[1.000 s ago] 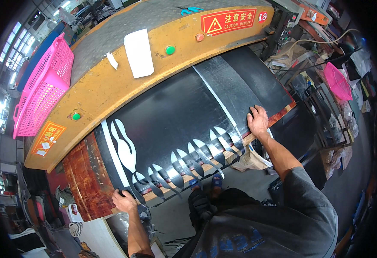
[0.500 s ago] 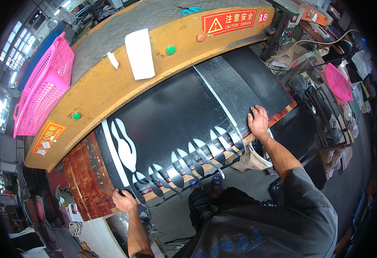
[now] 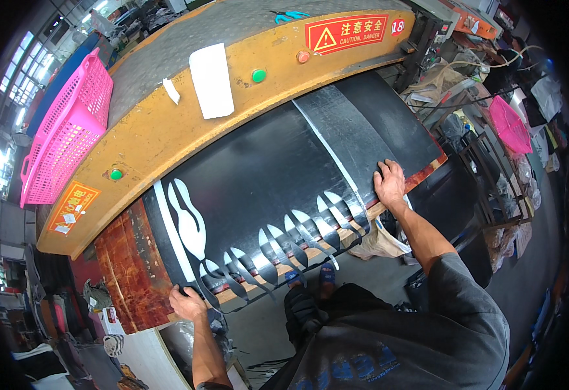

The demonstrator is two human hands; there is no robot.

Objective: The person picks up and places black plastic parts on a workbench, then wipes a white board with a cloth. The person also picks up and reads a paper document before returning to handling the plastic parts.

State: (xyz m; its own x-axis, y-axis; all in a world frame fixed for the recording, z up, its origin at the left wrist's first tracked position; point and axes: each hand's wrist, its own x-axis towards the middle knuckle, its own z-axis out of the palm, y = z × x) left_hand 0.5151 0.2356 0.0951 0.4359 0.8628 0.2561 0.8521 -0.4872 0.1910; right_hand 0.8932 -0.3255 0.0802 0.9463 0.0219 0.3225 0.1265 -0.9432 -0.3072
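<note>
Rests right hand [image 3: 390, 182], slightly spread, on grey-black sheeting [image 3: 349, 130]; curls left hand [image 3: 188, 304] near the lower end of the white strip [image 3: 175, 234] (cannot tell if clamped).

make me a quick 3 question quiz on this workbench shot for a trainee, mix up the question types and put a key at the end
1. How many green buttons show on the yellow beam?

2. True or false: the left hand is holding the pink basket.

3. Where is the right hand?
a) On a green button
b) At the near edge of the dark sheeting
c) Inside the pink basket

Key
1. Two.
2. False; it is at the near edge of the dark sheeting, well away from the basket.
3. b
</note>
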